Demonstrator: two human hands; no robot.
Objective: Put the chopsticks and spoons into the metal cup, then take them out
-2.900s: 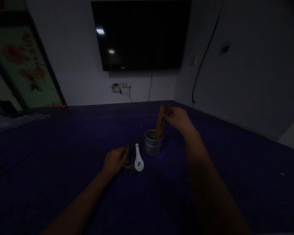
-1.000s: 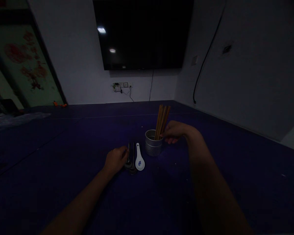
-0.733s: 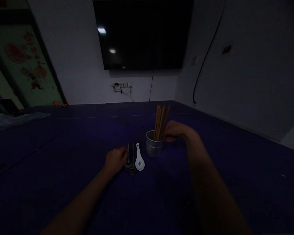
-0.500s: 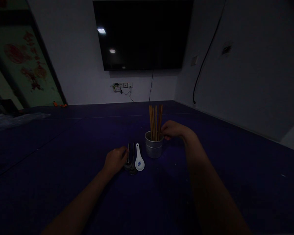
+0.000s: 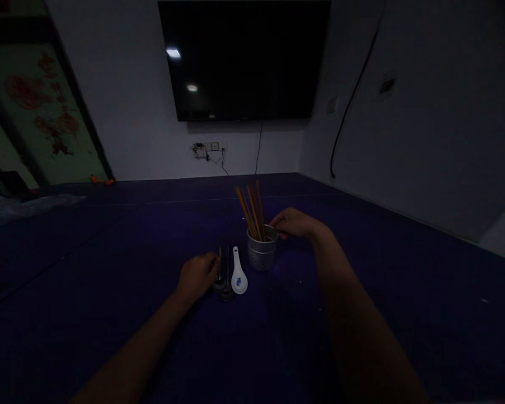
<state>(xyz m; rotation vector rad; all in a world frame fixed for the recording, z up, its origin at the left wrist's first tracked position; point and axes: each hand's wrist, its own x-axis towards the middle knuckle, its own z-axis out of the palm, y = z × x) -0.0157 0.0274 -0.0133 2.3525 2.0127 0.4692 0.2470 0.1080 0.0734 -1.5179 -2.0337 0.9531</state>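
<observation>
In the middle of the head view stands a metal cup (image 5: 261,256) with several wooden chopsticks (image 5: 252,212) in it, leaning to the left. My right hand (image 5: 293,223) is closed at the cup's right rim, its fingertips partly hidden behind it. Left of the cup a white spoon (image 5: 239,278) with a blue pattern lies on the dark blue surface. Beside it are two dark metal spoons, one in the middle (image 5: 228,289) and one at the left (image 5: 220,282). My left hand (image 5: 197,275) has its curled fingers on the leftmost spoon's handle.
A wide dark blue surface (image 5: 151,235) reaches back to the wall. A television (image 5: 248,62) hangs above sockets (image 5: 212,147) with cables. Crumpled clear plastic (image 5: 29,207) lies at the far left, and small orange things (image 5: 103,180) sit by the door frame.
The chopsticks have tipped from nearly upright to leaning left in the cup. My right hand stays by the rim, and my left hand has hardly moved.
</observation>
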